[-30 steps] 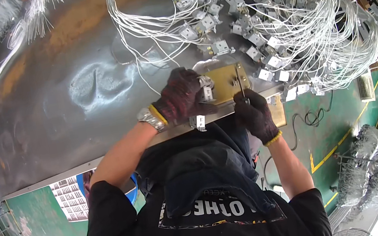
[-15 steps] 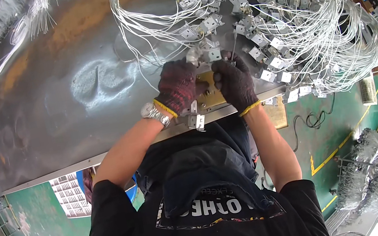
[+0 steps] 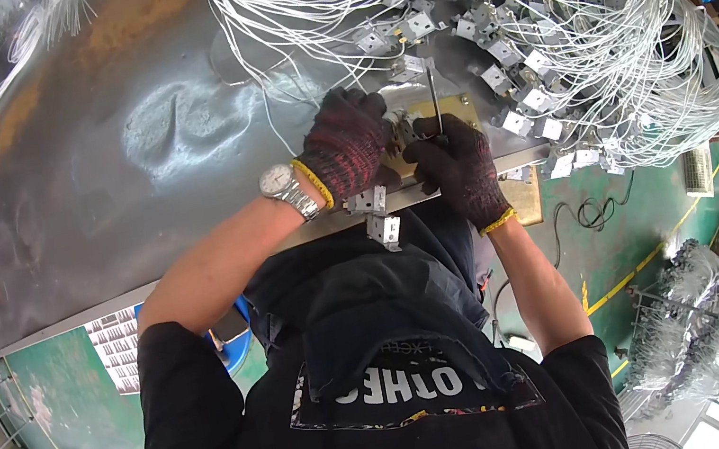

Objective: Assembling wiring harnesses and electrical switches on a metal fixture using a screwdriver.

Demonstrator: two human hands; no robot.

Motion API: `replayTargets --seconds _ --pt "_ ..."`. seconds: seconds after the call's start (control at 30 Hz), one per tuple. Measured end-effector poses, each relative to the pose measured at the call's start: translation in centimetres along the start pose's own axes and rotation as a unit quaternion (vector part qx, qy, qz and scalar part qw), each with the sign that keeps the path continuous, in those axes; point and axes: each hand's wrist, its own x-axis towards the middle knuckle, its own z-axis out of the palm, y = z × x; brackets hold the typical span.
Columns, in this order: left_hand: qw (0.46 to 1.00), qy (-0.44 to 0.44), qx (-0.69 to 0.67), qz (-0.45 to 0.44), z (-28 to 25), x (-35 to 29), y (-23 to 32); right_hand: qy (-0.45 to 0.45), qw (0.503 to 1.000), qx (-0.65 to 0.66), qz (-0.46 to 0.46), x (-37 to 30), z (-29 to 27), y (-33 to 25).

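Note:
My left hand (image 3: 345, 142), in a dark red and black knit glove, is closed above the left part of a brass-coloured plate (image 3: 458, 109) at the bench edge. Whatever its curled fingers hold is hidden. To the right, my gloved right hand (image 3: 461, 163) grips a thin metal rod-like tool (image 3: 435, 100), whose shaft points away from me over the plate. Small metal parts at the plate are partly covered by my hands. A white-wired metal bracket (image 3: 407, 69) lies just beyond the plate. Nearer me, metal brackets (image 3: 385, 230) hang at the bench edge below my left hand.
Several wired metal brackets (image 3: 416, 25) lie at the far middle. A large heap of white wires (image 3: 640, 69) with brackets covers the bench's right side. The metal bench (image 3: 90, 224) stretches left. A black cable (image 3: 593, 214) lies on the green floor.
My right hand has drawn toward me and slightly right, and the rod stands out more clearly. My left hand has lifted a little away from the plate's middle, uncovering parts there.

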Motion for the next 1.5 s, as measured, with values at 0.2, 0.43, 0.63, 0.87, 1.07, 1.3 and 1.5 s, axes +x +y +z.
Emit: replayTargets --seconds 0.2,0.43,0.63,0.87,1.07,1.3,1.5 --pt "0.999 -0.038 -0.029 -0.004 0.0 -0.1 0.4 0.0 0.999 -0.035 0.023 -0.3 0.1 0.0" --pt "0.995 0.075 -0.062 -0.009 2.1 -0.4 -0.7 0.002 0.999 -0.043 0.018 -0.4 0.9 -0.9" --pt "0.994 0.086 -0.059 -0.025 3.8 0.2 -0.8 0.022 1.0 -0.019 0.006 -0.7 0.8 -0.1" --pt "0.983 0.157 -0.082 -0.037 5.0 0.2 -0.8 0.013 0.999 0.014 0.041 -1.1 1.0 -0.4" --pt "0.998 0.058 0.007 0.008 2.0 0.1 -0.4 -0.03 0.969 -0.15 -0.196 -0.9 0.5 2.2" --pt "0.969 0.227 -0.071 0.064 5.0 1.0 -0.6 -0.061 0.951 -0.137 -0.271 -0.4 -0.9 2.8" --pt "0.987 0.111 -0.103 0.053 4.3 2.4 -0.2 -0.059 0.995 -0.066 0.039 -2.4 -5.2 0.5"
